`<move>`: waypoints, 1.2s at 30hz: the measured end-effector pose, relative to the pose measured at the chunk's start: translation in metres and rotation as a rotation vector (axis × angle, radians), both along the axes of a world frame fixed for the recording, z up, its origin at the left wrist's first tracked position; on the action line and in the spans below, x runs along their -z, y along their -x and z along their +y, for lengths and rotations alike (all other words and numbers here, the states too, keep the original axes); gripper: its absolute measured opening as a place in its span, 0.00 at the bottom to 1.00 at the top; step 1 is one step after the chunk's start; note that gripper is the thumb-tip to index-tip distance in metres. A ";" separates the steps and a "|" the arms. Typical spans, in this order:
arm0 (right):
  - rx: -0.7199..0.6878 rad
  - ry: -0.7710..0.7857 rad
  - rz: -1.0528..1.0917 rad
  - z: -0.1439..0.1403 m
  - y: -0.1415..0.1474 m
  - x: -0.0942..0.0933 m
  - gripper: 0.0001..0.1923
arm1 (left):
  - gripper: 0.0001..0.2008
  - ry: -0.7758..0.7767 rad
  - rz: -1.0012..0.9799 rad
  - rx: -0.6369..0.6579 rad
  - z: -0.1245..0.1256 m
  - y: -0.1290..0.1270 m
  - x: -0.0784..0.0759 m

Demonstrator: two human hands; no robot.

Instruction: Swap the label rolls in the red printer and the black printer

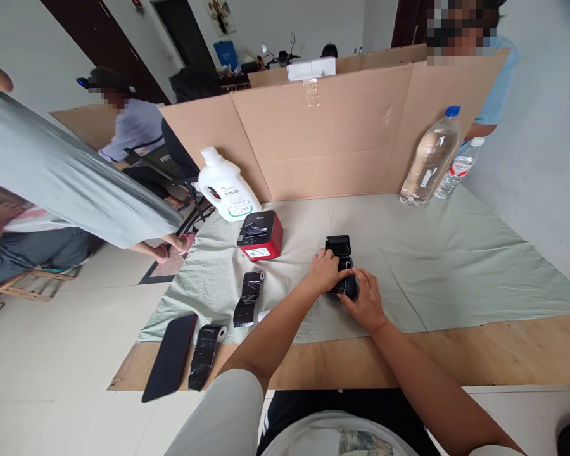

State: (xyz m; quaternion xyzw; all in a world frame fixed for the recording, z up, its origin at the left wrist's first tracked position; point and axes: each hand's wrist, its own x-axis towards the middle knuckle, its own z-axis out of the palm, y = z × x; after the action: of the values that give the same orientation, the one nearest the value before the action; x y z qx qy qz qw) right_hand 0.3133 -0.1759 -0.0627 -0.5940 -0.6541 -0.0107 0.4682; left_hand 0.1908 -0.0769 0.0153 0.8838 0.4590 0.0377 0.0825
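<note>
A small black device with a raised lid (337,244) sits on the cloth in front of me, perhaps a mini printer. My left hand (323,271) reaches over it from the left, its fingers bent onto the top beside the lid. Against its right and near side my right hand (367,300) presses, thumb and fingers curled around the edge. Both hands partly hide the device's body. To the left lie two unrolled strips on rolls, a black paper roll (249,299) and a nearer black paper roll (206,356). A small white piece (263,315) shows beside my left forearm.
A red and black box (260,235) stands at the left back, near a white jug (228,185). A dark flat slab (170,358) overhangs the left table edge. Two bottles, a large bottle (430,158) and a small bottle (460,168), stand before a cardboard screen (323,139). Other people are nearby.
</note>
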 end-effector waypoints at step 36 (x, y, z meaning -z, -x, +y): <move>-0.009 0.056 -0.140 -0.004 0.005 0.000 0.22 | 0.06 0.005 -0.226 -0.033 0.020 -0.003 0.008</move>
State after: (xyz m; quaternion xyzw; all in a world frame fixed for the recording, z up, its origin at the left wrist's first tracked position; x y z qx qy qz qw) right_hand 0.3087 -0.1794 -0.0629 -0.6016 -0.6881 -0.0318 0.4045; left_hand 0.1942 -0.0573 0.0069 0.8659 0.4615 0.1373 0.1353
